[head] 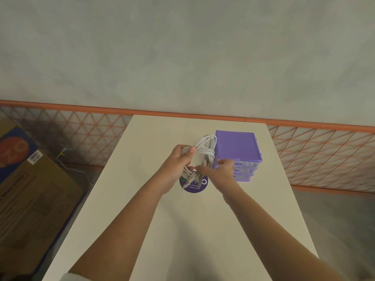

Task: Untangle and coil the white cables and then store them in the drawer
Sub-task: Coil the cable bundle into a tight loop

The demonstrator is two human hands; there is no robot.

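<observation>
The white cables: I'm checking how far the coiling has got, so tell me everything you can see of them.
The white cables are thin, smooth cords gathered into one bundle of several loops, held above the table. The left hand grips the bundle's left side; the right hand holds strands at its right. The top loops arch beside the purple drawer unit. Plug ends hang down over a round purple sticker. Whether the cables touch the unit cannot be told.

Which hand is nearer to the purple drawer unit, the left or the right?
The right. The right hand is directly at the front left of the purple drawer unit, seemingly touching it. The left hand is farther left, gripping the white cables.
</observation>
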